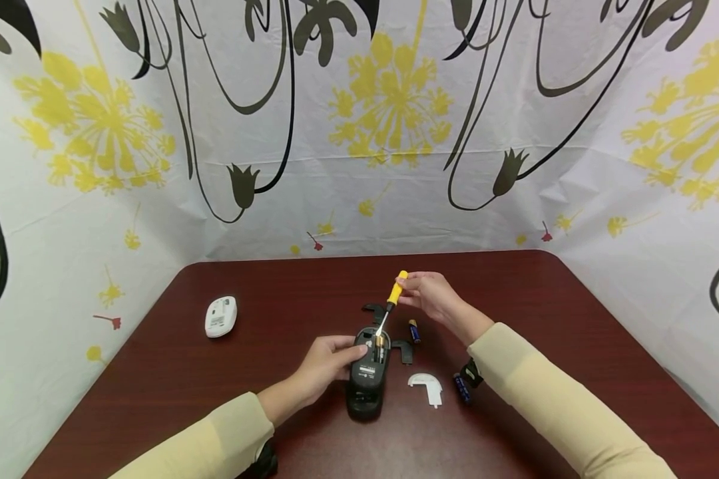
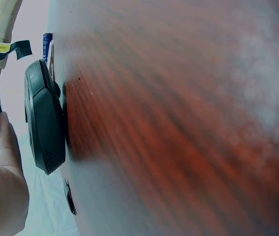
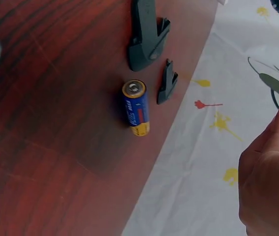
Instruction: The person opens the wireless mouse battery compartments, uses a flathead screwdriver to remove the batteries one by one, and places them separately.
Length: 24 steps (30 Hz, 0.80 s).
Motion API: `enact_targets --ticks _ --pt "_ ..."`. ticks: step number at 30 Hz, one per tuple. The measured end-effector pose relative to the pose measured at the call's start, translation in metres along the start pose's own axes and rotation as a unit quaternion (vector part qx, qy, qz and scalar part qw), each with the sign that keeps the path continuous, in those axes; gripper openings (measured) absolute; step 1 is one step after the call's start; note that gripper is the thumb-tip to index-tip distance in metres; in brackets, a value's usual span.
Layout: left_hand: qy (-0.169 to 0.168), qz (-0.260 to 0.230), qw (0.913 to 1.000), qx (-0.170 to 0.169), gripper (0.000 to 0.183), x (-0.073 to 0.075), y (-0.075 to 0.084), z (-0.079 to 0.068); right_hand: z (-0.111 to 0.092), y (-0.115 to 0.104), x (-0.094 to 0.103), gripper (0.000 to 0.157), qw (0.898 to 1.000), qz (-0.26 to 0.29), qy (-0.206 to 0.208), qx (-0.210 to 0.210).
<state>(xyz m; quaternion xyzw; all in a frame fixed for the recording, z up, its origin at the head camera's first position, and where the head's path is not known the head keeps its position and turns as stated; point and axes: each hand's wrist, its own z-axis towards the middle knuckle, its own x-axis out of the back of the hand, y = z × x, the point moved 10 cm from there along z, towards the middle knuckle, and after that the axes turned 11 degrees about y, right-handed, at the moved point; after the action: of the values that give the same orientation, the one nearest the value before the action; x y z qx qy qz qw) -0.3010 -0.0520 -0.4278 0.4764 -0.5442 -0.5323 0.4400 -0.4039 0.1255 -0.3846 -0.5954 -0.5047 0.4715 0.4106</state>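
My left hand (image 1: pixel 320 366) grips a black computer mouse (image 1: pixel 368 376), underside up, its battery compartment uncovered with a gold-coloured battery (image 1: pixel 379 342) inside. Another black mouse (image 2: pixel 46 118) rests on the table below it, beside the left hand in the left wrist view. Between thumb and fingers, my right hand (image 1: pixel 437 299) pinches a screwdriver (image 1: pixel 397 289) by its yellow handle. Its metal shaft slants down to the compartment's upper end; whether the tip touches the battery is too small to tell. Near the right hand lies a blue-and-gold battery (image 3: pixel 136 110).
Two black covers (image 1: pixel 404 351) (image 1: pixel 373 309) lie right of and behind the held mouse. Nearer me are a white cover (image 1: pixel 427 388) and a blue battery (image 1: pixel 462 389). A white mouse (image 1: pixel 220 317) sits at the left. Patterned cloth (image 1: pixel 359 219) hangs behind the table (image 1: pixel 263 286).
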Motion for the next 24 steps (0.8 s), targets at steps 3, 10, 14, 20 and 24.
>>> enact_targets --ticks 3,10,14,20,24 --pt "0.000 0.000 1.0000 0.004 0.041 0.000 0.000 0.000 0.002 0.007 0.000 0.039 1.000 0.003 -0.003 -0.019" --pt "-0.004 -0.001 1.0000 0.004 0.042 -0.001 0.000 0.000 0.005 0.016 0.000 0.045 0.999 -0.007 -0.004 -0.044" --pt "-0.009 -0.001 1.0000 0.004 0.043 -0.002 0.001 0.000 0.004 0.018 0.001 0.038 0.999 -0.010 0.000 -0.047" --pt "-0.014 -0.006 0.9999 0.003 0.043 -0.004 0.002 0.001 0.004 0.022 0.001 0.037 0.998 0.004 -0.007 -0.061" --pt "-0.018 -0.017 0.9997 0.002 0.043 -0.005 0.004 0.002 0.004 0.024 0.002 0.039 0.997 0.025 -0.008 -0.073"
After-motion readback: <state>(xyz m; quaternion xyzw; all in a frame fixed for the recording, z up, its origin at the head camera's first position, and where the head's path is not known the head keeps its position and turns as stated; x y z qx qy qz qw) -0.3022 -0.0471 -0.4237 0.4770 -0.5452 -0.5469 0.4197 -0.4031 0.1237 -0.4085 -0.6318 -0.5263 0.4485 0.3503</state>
